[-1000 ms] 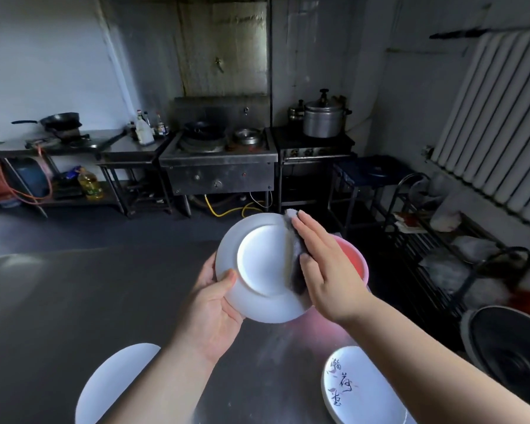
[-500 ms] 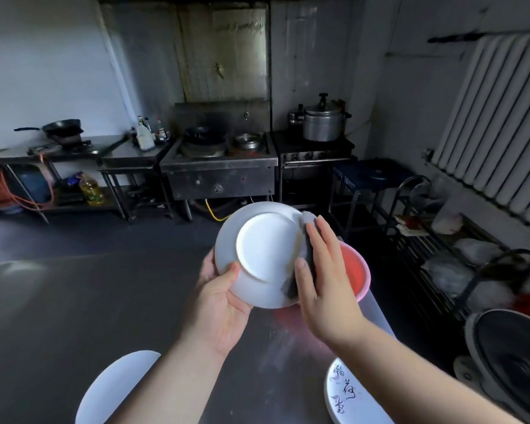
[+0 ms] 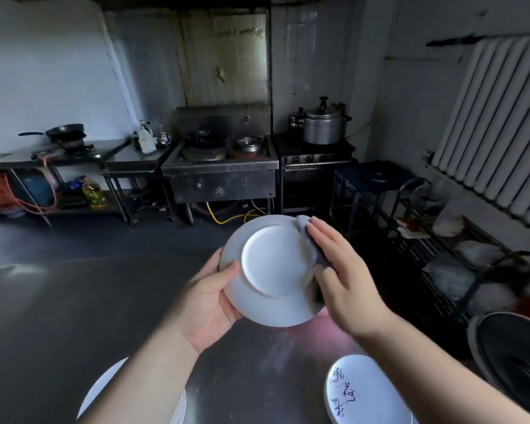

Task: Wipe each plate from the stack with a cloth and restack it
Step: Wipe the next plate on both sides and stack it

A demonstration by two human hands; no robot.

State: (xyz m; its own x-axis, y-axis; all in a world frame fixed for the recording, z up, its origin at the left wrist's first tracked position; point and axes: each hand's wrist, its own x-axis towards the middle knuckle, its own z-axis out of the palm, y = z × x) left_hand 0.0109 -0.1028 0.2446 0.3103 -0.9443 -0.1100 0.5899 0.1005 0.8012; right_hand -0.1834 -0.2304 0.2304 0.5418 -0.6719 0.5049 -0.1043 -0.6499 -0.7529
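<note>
— Where is the plate being wiped?

— The white plate is held up over the steel counter, underside facing the camera. The left hand grips its left rim, thumb curled over the edge.

— And the cloth?

— The right hand presses the grey cloth on the plate's right side, fingers straight and together.

— Any writing?

— The plate stack at lower right bears brush-style characters, too blurred to read. A plain white stack sits lower left.
</note>
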